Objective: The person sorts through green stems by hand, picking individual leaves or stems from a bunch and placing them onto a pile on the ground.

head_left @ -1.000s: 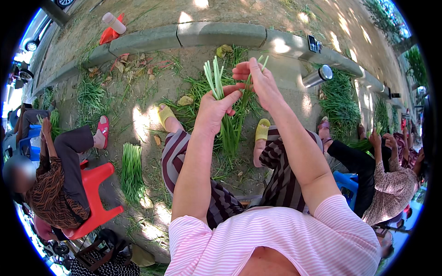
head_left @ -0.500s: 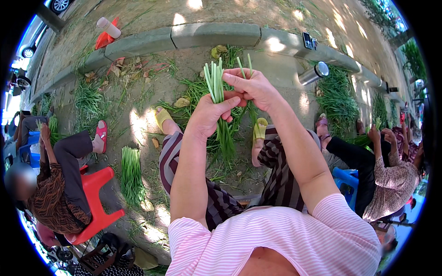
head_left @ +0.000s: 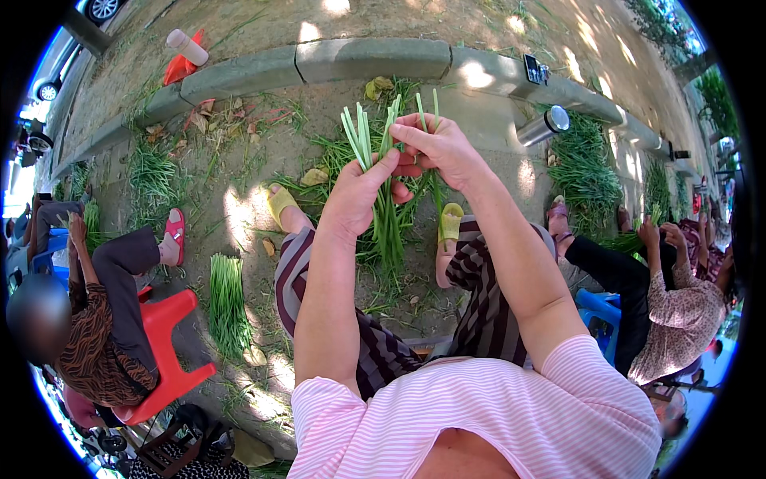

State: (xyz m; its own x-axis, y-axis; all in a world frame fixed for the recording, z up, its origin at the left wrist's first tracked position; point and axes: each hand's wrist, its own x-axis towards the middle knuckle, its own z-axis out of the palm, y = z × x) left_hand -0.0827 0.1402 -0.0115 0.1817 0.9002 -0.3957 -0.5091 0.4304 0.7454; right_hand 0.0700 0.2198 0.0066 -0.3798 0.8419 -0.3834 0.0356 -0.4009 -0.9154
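Note:
My left hand [head_left: 355, 195] is closed around a bunch of garlic chives [head_left: 388, 239], pale cut ends up and green leaves hanging down. The pale ends fan out in two groups above the thumb. Close beside it, my right hand [head_left: 443, 152] is closed too, with a couple of chive stalks [head_left: 437, 195] running through its fingers. Its thumb and forefinger pinch at the bunch's right-hand stalks; the exact contact is partly hidden by the fingers. Loose chives [head_left: 335, 152] lie on the ground beneath and beyond both hands, between my yellow slippers [head_left: 450, 223].
A neat chive bundle [head_left: 227, 299] lies to the left, near a red plastic stool [head_left: 167, 343] and a seated person. Another seated person works at right beside a chive heap [head_left: 586, 168]. A steel tumbler [head_left: 542, 128] stands before the stone curb [head_left: 375, 60]; a pink bottle [head_left: 187, 48] lies behind it.
The pale ends in my left hand have spread apart, some leaning further left and some standing nearer my right fingertips. My right hand has shifted only slightly.

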